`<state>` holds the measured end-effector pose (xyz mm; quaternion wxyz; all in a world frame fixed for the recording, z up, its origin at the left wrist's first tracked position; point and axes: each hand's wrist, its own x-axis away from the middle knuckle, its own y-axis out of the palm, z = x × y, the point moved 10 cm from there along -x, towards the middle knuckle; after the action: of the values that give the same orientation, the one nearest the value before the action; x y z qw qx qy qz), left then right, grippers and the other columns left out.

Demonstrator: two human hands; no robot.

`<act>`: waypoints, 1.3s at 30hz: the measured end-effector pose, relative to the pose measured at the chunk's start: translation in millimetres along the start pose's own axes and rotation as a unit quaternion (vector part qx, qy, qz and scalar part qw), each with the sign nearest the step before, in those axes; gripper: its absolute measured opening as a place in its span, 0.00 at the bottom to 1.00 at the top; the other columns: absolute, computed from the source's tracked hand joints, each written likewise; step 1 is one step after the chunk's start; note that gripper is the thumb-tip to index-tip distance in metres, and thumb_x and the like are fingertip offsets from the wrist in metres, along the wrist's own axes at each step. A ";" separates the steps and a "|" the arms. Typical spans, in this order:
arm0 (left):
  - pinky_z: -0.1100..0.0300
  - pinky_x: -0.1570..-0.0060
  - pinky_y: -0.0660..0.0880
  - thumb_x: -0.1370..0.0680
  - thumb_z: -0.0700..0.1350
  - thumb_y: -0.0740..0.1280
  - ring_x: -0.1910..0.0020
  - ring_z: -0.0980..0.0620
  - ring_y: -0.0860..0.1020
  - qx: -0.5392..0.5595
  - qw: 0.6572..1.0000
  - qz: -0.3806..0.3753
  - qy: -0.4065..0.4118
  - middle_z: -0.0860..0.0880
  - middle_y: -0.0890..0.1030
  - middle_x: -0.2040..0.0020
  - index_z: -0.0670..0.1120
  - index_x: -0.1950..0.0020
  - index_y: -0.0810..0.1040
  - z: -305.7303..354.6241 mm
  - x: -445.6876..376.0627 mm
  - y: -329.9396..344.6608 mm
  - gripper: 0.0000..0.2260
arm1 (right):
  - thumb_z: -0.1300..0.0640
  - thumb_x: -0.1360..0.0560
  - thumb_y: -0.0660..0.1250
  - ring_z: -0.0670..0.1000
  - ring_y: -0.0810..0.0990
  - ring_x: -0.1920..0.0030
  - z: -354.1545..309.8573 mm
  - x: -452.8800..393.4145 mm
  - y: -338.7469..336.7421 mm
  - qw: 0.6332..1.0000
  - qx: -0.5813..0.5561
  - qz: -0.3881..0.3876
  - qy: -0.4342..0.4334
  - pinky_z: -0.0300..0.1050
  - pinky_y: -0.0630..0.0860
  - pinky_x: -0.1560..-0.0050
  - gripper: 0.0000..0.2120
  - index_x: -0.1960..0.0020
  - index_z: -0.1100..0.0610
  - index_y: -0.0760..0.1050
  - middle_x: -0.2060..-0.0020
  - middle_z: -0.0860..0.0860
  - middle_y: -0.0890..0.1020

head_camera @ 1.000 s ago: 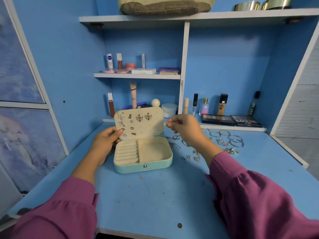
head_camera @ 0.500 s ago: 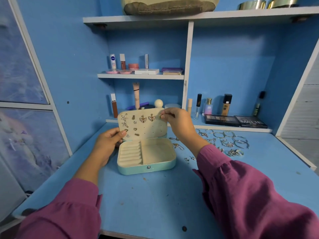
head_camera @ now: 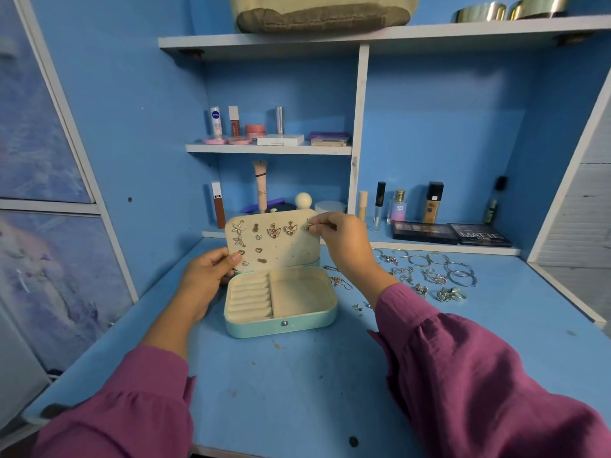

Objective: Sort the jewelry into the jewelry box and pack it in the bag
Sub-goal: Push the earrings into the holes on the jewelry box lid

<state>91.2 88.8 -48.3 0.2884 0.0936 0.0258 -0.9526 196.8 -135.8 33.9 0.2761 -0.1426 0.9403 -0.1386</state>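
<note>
The jewelry box [head_camera: 281, 302] sits open on the blue counter [head_camera: 297, 385], its mint base well back from the near edge, its cream lid [head_camera: 272, 241] standing upright and studded with earrings. The right hand [head_camera: 340, 241] pinches a small gold earring [head_camera: 308, 227] against the lid's top right corner. The left hand [head_camera: 206, 276] grips the lid's lower left edge, thumb on its face. In the base, the ring rolls fill the left compartment; the right compartment holds nothing visible. Just right of the box, loose jewelry [head_camera: 426, 276] spreads across the counter toward the right wall, bangles at the back. Bare counter lies between the box and the near edge, flanked by both purple sleeves. The bag [head_camera: 324, 14] rests on the top shelf [head_camera: 429, 31]. Cosmetics line the lower shelf [head_camera: 363, 241] behind the box.
</note>
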 end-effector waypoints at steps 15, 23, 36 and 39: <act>0.57 0.55 0.72 0.24 0.41 0.68 0.60 0.54 0.75 -0.012 1.000 -0.018 -0.005 0.52 0.85 0.55 0.48 0.48 0.83 3.1 2.3 -3.2 0.07 | 0.60 0.27 0.71 0.46 0.79 0.68 9.9 -1.4 -1.3 0.987 -0.095 -0.014 0.128 0.32 0.73 0.71 0.09 0.48 0.55 0.76 0.61 0.56 0.84; 0.64 0.70 0.67 0.26 0.35 0.69 0.71 0.54 0.68 0.003 0.999 -0.009 -0.031 0.50 0.74 0.72 0.44 0.65 0.82 8.2 6.7 -7.1 0.09 | 0.65 0.29 0.72 0.46 0.80 0.70 12.9 13.5 -4.9 0.966 -0.178 -0.102 0.158 0.35 0.77 0.69 0.05 0.54 0.61 0.78 0.65 0.56 0.84; 0.64 0.75 0.69 0.28 0.41 0.63 0.69 0.49 0.70 -0.030 0.997 -0.011 -0.071 0.44 0.76 0.70 0.44 0.69 0.84 10.7 11.6 -8.5 0.13 | 0.66 0.24 0.65 0.47 0.81 0.69 37.3 50.4 9.7 0.890 -0.246 -0.261 0.282 0.33 0.75 0.71 0.03 0.54 0.65 0.78 0.66 0.57 0.84; 0.61 0.73 0.66 0.37 0.45 0.66 0.71 0.50 0.71 -0.084 0.994 -0.002 -0.073 0.47 0.76 0.72 0.44 0.69 0.83 16.9 14.9 -7.4 0.07 | 0.68 0.25 0.65 0.46 0.80 0.69 44.2 59.3 14.7 0.870 -0.253 -0.295 0.302 0.33 0.75 0.72 0.03 0.52 0.64 0.77 0.66 0.56 0.84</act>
<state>72.1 85.0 -34.6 0.2947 -0.0012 0.0848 -0.9518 170.9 -150.7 -35.3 -0.1207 -0.4297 0.8948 -0.0074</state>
